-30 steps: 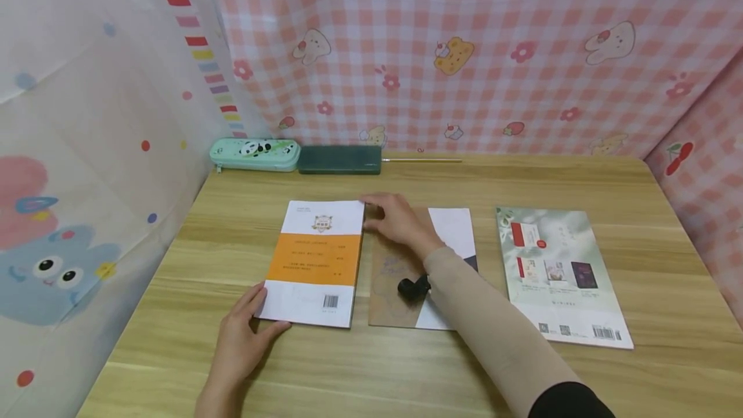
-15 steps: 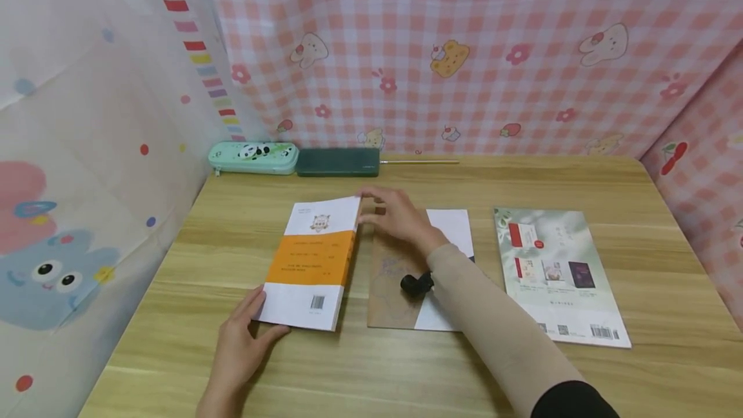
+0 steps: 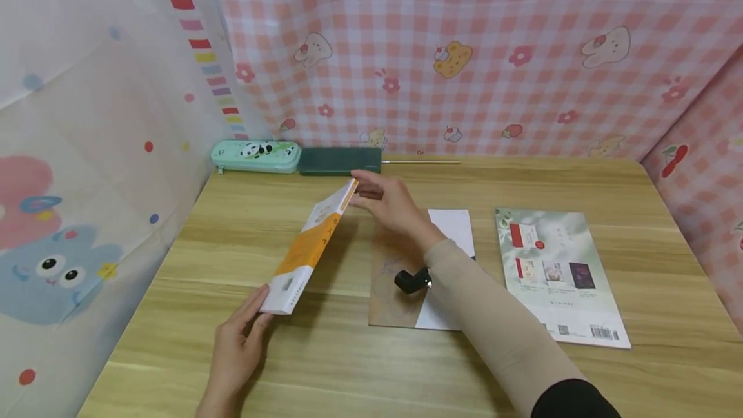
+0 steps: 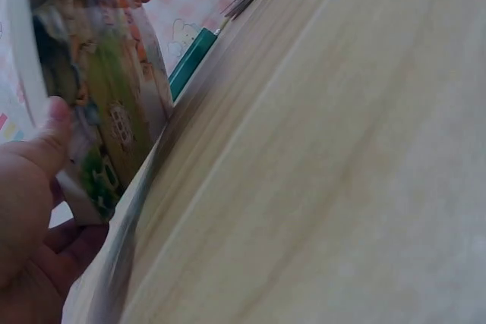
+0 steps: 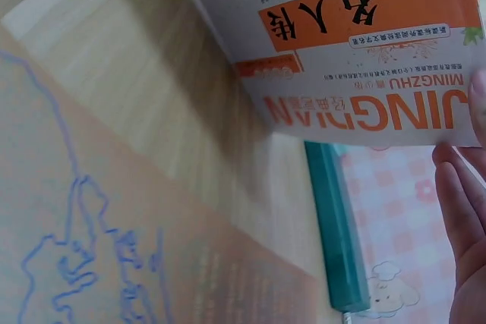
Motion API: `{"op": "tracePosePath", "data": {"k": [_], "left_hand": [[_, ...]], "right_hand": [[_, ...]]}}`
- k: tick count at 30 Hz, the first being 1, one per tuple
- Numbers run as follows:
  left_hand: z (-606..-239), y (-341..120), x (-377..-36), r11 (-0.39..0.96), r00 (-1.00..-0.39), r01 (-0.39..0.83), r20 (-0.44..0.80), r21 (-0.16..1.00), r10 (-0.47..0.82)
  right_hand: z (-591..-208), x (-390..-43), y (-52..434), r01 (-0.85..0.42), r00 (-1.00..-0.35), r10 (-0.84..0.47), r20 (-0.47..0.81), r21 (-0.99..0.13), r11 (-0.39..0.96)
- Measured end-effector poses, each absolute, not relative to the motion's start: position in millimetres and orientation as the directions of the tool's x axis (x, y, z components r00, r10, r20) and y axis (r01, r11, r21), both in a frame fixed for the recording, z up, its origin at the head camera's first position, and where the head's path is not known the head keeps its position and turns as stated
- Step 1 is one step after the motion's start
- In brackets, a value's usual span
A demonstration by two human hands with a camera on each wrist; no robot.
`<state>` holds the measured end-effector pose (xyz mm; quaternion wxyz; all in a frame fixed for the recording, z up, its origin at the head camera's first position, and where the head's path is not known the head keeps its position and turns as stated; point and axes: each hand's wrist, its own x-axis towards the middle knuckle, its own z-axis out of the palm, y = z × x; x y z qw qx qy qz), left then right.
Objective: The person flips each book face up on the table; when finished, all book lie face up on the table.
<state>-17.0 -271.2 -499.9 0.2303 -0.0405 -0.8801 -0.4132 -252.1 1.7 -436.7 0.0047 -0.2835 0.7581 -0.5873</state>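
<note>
A paperback book [image 3: 309, 245] with a white and orange back cover stands tilted on edge at the left of the table, its spine raised to the right. My left hand [image 3: 235, 347] holds its near lower corner; in the left wrist view the thumb [image 4: 55, 130] lies on the colourful front cover. At the far top corner, my right hand [image 3: 397, 206] pinches the book between thumb and fingers. The right wrist view shows the front cover [image 5: 326, 73], with large orange letters, facing down toward the table.
Right of the book lies a brown and white booklet [image 3: 397, 305], partly behind the right forearm and its black wrist camera. A pale green magazine [image 3: 560, 276] lies farther right. A mint pencil case [image 3: 255, 156], a dark green box [image 3: 339, 161] and a thin rod [image 3: 429, 162] line the back edge.
The book has gone from lying flat to tilted steeply, its right side lifted. My right hand has moved up and slightly left with it, while my left hand stays at the near corner.
</note>
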Motion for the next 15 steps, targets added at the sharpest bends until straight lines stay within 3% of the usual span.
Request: {"op": "tracePosePath", "data": {"k": [9,15], "left_hand": [[-492,-265,-17,0.632,-0.807,0.381,0.576,0.675,-0.129],[-485,-259,-12,0.647,-0.826,0.3,0.531,0.7,-0.192]], "right_hand": [[-419,-254,-3,-0.521,-0.821,-0.363,0.441,-0.839,0.157],[-410,-252,-3,-0.516,-0.836,-0.323,0.443,-0.834,0.194]]}}
